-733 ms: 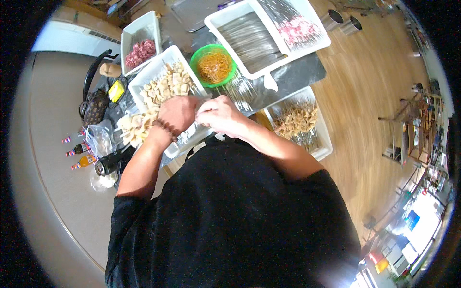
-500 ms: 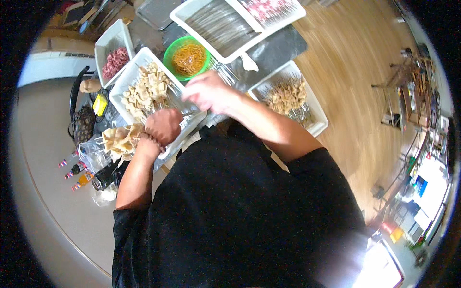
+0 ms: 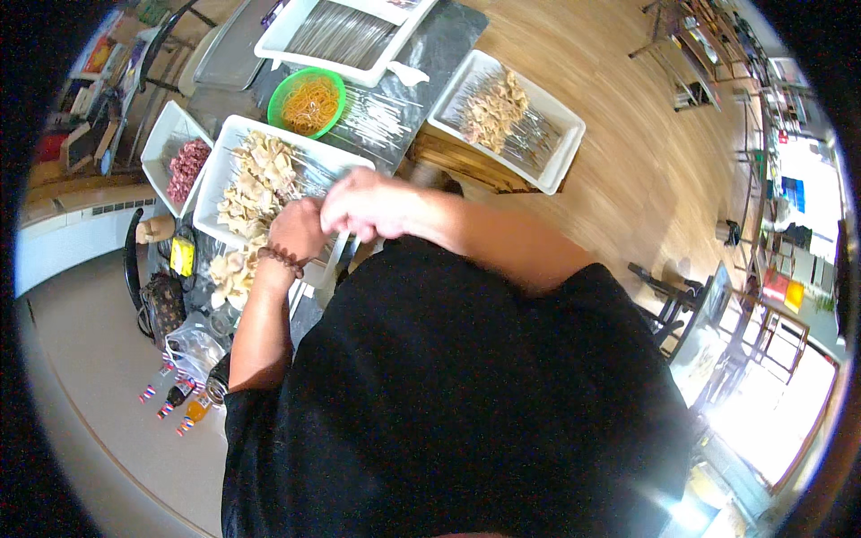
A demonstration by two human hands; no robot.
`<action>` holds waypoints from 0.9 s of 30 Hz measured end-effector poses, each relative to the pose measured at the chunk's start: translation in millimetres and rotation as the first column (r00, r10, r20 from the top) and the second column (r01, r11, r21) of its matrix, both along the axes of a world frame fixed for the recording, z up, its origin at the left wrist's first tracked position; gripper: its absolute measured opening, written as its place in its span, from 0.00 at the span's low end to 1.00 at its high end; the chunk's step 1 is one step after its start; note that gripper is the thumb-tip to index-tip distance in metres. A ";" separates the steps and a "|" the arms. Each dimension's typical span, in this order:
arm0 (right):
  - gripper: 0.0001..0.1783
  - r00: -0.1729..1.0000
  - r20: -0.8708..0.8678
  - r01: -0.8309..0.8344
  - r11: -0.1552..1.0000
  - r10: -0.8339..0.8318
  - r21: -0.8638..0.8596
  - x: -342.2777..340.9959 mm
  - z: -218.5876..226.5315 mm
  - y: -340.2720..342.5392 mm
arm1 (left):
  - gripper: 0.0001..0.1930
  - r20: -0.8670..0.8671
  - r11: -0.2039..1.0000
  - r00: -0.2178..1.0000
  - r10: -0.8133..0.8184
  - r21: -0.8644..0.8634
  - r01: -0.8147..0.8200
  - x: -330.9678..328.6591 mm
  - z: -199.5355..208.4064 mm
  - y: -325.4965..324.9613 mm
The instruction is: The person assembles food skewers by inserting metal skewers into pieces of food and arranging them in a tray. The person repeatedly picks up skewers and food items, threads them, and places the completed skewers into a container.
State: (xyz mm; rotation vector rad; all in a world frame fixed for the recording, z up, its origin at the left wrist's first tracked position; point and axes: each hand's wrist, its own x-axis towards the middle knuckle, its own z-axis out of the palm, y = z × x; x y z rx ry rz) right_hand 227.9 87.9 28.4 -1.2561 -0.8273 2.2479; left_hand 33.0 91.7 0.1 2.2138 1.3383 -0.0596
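My left hand [image 3: 298,231], with a beaded bracelet at its wrist, is closed around a bundle of skewers. Pale, folded food pieces on that bundle [image 3: 233,276] stick out below the hand on the left. Right up against it, my right hand [image 3: 361,206] is closed and slightly blurred at the stick ends; what its fingers pinch is hidden. Just beyond both hands lies a white tray [image 3: 360,161] of similar skewers [image 3: 260,184]. Behind this tray stands a green bowl [image 3: 340,106] holding thin orange bands [image 3: 310,106].
Loose skewers [image 3: 377,118] lie beside the bowl. A white tray [image 3: 574,134] of skewers stands at the right, a white tub [image 3: 154,148] with reddish meat [image 3: 188,169] at the left, and a tray of metal skewers [image 3: 345,36] at the back. Bottles [image 3: 194,408] stand at the lower left.
My right hand has come in from apart to meet my left hand at the skewer ends. My left hand keeps its hold on the bundle. The whole view has shifted and turned.
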 end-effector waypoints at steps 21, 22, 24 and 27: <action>0.18 0.939 -0.121 0.326 0.945 -0.323 0.012 297.1 -82.9 -11.4 | 0.07 -0.056 0.435 0.524 -0.850 0.486 0.758 325.1 2.5 -8.4; 0.17 0.912 -0.117 0.388 0.919 -0.394 -0.071 313.6 -74.5 -8.4 | 0.07 -0.079 0.422 0.511 -0.856 0.466 0.778 342.2 -7.7 -2.9; 0.18 0.891 -0.183 0.415 0.909 -0.416 -0.045 351.6 -107.9 -4.2 | 0.08 -0.088 0.422 0.509 -0.856 0.449 0.787 369.9 -29.7 4.2; 0.20 0.950 -0.149 0.278 0.961 -0.276 -0.003 387.9 -137.7 15.4 | 0.09 -0.315 0.292 0.426 -0.848 0.394 0.872 401.9 -41.1 12.7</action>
